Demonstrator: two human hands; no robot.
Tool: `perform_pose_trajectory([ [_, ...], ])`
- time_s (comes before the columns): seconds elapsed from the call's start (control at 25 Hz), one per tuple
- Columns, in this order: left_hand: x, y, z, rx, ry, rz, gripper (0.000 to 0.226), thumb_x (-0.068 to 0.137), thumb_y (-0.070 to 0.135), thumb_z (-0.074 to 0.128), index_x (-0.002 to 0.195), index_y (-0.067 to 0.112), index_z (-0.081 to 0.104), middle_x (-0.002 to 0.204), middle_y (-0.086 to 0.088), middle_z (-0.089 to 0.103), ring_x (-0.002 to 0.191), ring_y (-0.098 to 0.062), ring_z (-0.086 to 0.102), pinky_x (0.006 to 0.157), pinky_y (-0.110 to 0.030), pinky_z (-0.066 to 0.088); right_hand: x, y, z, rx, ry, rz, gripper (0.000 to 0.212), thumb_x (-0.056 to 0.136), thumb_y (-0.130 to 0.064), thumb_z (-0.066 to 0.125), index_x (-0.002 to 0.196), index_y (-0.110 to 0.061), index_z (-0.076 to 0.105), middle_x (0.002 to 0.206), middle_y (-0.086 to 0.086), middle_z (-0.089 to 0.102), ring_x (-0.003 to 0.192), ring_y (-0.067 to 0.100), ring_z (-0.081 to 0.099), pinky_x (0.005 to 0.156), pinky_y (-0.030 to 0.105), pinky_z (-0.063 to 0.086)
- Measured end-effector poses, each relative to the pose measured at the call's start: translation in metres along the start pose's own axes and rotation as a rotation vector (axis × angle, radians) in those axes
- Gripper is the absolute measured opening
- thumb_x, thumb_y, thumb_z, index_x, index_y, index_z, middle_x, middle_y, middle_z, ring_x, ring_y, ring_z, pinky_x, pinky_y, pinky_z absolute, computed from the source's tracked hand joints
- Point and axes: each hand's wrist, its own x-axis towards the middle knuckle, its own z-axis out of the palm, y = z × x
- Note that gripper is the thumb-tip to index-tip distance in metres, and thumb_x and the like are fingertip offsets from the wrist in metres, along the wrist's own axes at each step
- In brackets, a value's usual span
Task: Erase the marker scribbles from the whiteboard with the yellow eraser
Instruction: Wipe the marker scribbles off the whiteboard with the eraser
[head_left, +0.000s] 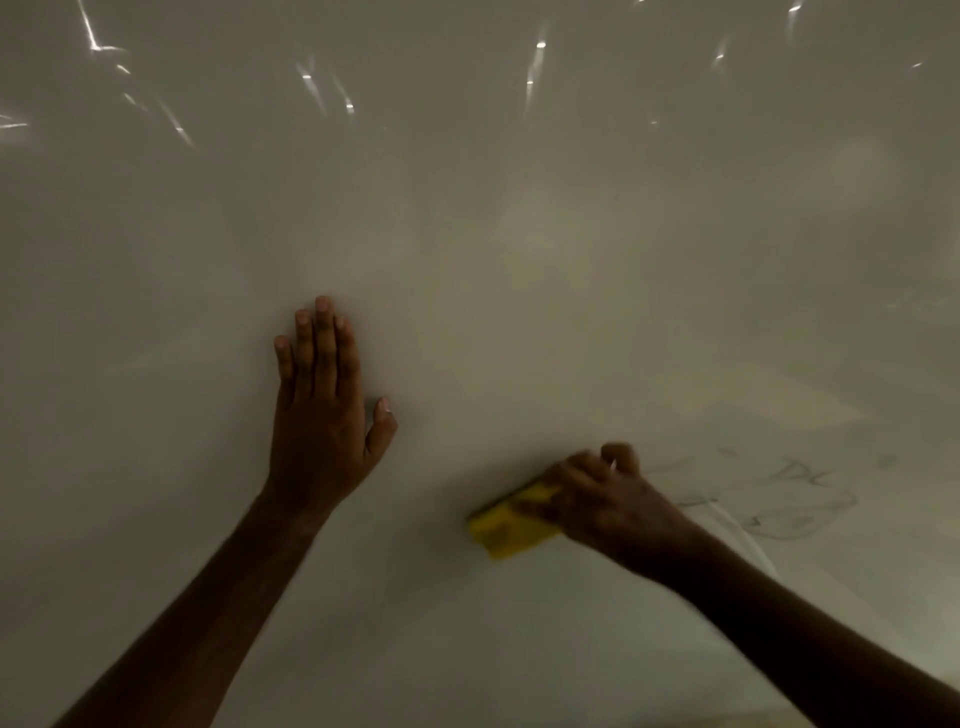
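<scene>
The whiteboard (519, 234) fills nearly the whole view. My right hand (608, 499) grips the yellow eraser (506, 527) and holds it against the board at lower centre right. Faint grey marker scribbles (779, 493) lie on the board just to the right of that hand. My left hand (324, 410) rests flat on the board left of centre, fingers straight and together, thumb spread out to the right. It holds nothing.
Small bright light reflections (322, 93) streak the upper part of the glossy board. A sliver of a lighter surface (753, 719) shows at the bottom edge. Both forearms come in from the lower corners.
</scene>
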Motion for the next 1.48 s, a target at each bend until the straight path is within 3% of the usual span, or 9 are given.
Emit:
perform_pose_trajectory([
  [0.16,0.005,0.009,0.001,0.000,0.013,-0.019,0.090,0.101,0.042,0.044,0.168,-0.008,0.010,0.176,-0.032,0.010,0.165,-0.047,0.004,0.136,-0.054,-0.005,0.046,0.046,-0.042,0.067,0.120,0.333,0.062,0.089,-0.038,0.077,0.146,-0.049,0.054,0.123,-0.003,0.058,0.108,0.025,0.052,0.089,0.043,0.032],
  [0.44,0.017,0.023,0.003,0.005,0.029,-0.011,0.091,0.104,0.046,0.045,0.169,-0.007,0.009,0.177,-0.030,0.007,0.166,-0.043,0.001,0.136,-0.053,-0.005,-0.036,0.003,0.012,0.006,-0.049,0.000,0.048,0.103,-0.033,0.063,0.148,-0.045,0.052,0.125,0.000,0.062,0.104,0.026,0.061,0.085,0.043,0.040],
  [0.56,0.029,0.036,0.004,0.011,0.043,0.043,0.090,0.107,0.050,0.043,0.169,-0.006,0.008,0.178,-0.027,0.005,0.166,-0.045,0.006,0.136,-0.054,-0.004,-0.081,0.001,0.020,-0.029,-0.114,-0.091,0.055,0.100,-0.032,0.066,0.151,-0.045,0.048,0.134,-0.003,0.056,0.110,0.022,0.061,0.088,0.043,0.037],
  [0.72,0.044,0.058,0.007,0.014,0.060,0.065,0.092,0.108,0.054,0.041,0.170,-0.005,0.006,0.178,-0.025,0.003,0.166,-0.045,0.009,0.136,-0.056,-0.003,-0.059,0.042,-0.019,-0.019,-0.010,0.110,0.048,0.104,-0.034,0.057,0.150,-0.046,0.048,0.135,-0.001,0.060,0.112,0.026,0.057,0.088,0.045,0.036],
  [0.88,0.049,0.070,0.007,0.026,0.066,0.056,0.090,0.109,0.054,0.038,0.169,-0.006,0.009,0.178,-0.029,0.008,0.165,-0.046,0.009,0.136,-0.056,-0.003,-0.005,0.071,-0.050,0.029,0.134,0.402,0.060,0.092,-0.039,0.073,0.148,-0.047,0.052,0.132,-0.001,0.058,0.111,0.027,0.052,0.088,0.047,0.036],
  [1.0,0.052,0.076,0.008,0.024,0.063,0.059,0.090,0.109,0.053,0.039,0.169,-0.007,0.009,0.178,-0.029,0.008,0.166,-0.046,0.008,0.136,-0.056,-0.004,-0.019,0.058,-0.032,0.052,0.129,0.326,0.055,0.096,-0.039,0.069,0.147,-0.045,0.052,0.131,-0.001,0.058,0.110,0.028,0.053,0.088,0.044,0.036],
  [1.24,0.051,0.089,0.011,0.010,0.056,0.091,0.090,0.108,0.050,0.043,0.169,-0.008,0.010,0.178,-0.029,0.009,0.166,-0.046,0.009,0.136,-0.055,-0.003,-0.119,0.024,0.006,0.002,-0.101,0.043,0.043,0.109,-0.031,0.049,0.149,-0.047,0.051,0.131,-0.004,0.060,0.111,0.022,0.060,0.089,0.043,0.036],
  [1.36,0.054,0.106,0.014,-0.012,0.060,0.126,0.089,0.108,0.049,0.043,0.168,-0.009,0.012,0.177,-0.029,0.007,0.166,-0.046,0.008,0.136,-0.055,-0.002,-0.105,0.049,-0.011,-0.003,-0.029,0.131,0.051,0.102,-0.036,0.059,0.151,-0.046,0.048,0.135,-0.002,0.061,0.116,0.025,0.056,0.089,0.044,0.035],
  [1.48,0.062,0.120,0.015,-0.028,0.067,0.139,0.089,0.108,0.048,0.044,0.168,-0.008,0.013,0.177,-0.028,0.006,0.166,-0.046,0.008,0.136,-0.054,-0.004,-0.071,0.084,-0.039,0.037,0.095,0.389,0.057,0.095,-0.046,0.064,0.149,-0.048,0.048,0.136,-0.003,0.055,0.118,0.027,0.052,0.089,0.046,0.034],
])
